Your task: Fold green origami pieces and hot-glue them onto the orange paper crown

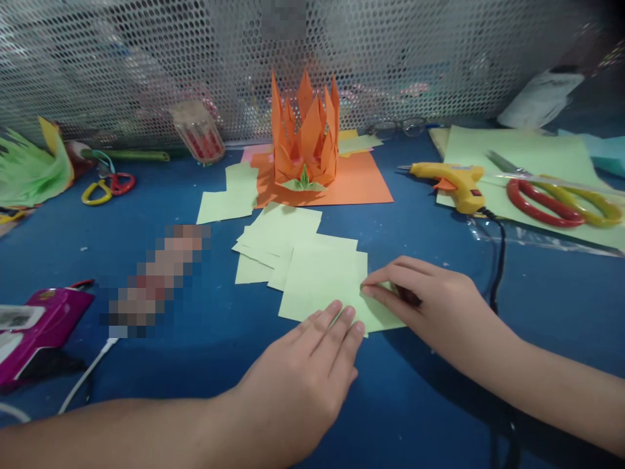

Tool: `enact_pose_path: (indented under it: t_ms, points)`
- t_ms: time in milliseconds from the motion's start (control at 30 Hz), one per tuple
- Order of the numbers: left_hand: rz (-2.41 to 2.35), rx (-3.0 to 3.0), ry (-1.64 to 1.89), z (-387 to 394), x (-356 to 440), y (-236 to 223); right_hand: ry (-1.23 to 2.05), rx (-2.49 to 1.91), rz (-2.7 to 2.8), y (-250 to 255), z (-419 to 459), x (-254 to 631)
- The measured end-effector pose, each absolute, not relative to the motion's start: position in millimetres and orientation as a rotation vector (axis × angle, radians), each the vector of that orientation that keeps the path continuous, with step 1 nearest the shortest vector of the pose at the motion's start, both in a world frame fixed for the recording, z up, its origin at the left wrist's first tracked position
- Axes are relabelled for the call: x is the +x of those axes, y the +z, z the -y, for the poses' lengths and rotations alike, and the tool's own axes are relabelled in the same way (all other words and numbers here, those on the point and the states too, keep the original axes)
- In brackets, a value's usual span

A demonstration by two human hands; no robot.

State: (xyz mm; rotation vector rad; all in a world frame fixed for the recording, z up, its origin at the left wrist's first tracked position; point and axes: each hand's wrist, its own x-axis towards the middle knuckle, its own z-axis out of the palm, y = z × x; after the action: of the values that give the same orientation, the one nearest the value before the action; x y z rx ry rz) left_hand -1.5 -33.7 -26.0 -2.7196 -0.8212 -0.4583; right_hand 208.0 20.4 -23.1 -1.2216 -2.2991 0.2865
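Light green paper squares [319,273] lie in an overlapping pile on the blue table. My left hand [312,378] rests with outstretched fingers on the lower edge of the top sheets. At the pile's right side, my right hand [422,293] pinches the edge of a light green paper square between thumb and index finger; its other fingers are curled and partly hidden. Another sheet [383,316] sits beneath the right hand. Behind the pile, an orange folded-paper flower [306,137] with a small green piece at its front stands on orange paper [364,179].
A yellow glue gun [452,179] with black cord lies at right, near large red-and-yellow-handled scissors [547,198] on green sheets. Small scissors [108,185], a clear jar [198,133] and a purple packet [49,326] are at left. A metal mesh panel [234,58] stands behind.
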Motion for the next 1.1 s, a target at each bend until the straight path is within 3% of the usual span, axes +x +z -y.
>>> enact_pose_path:
  t_ms: [300, 533, 767, 933, 1100]
  points:
    - [0.825, -2.749, -0.408, 32.6, -3.5, -27.1, 0.118, -1.204, 2.408, -25.5, -19.5, 210.6]
    - [0.782, -2.765, -0.361, 32.3, -4.7, -22.8, 0.292, -1.197, 2.371, -22.5, -19.5, 208.3]
    - [0.761, -2.749, -0.362, 30.9, -5.1, -21.6, 0.204, -1.152, 2.394, -25.7, -20.2, 209.7]
    - [0.738, -2.782, -0.290, 28.8, -6.3, -19.6, -0.123, -0.847, 2.497, -19.8, -21.1, 211.7]
    - [0.751, -2.794, -0.334, 29.4, -5.1, -19.0, -0.044, -0.393, 2.661, -12.2, -24.6, 218.9]
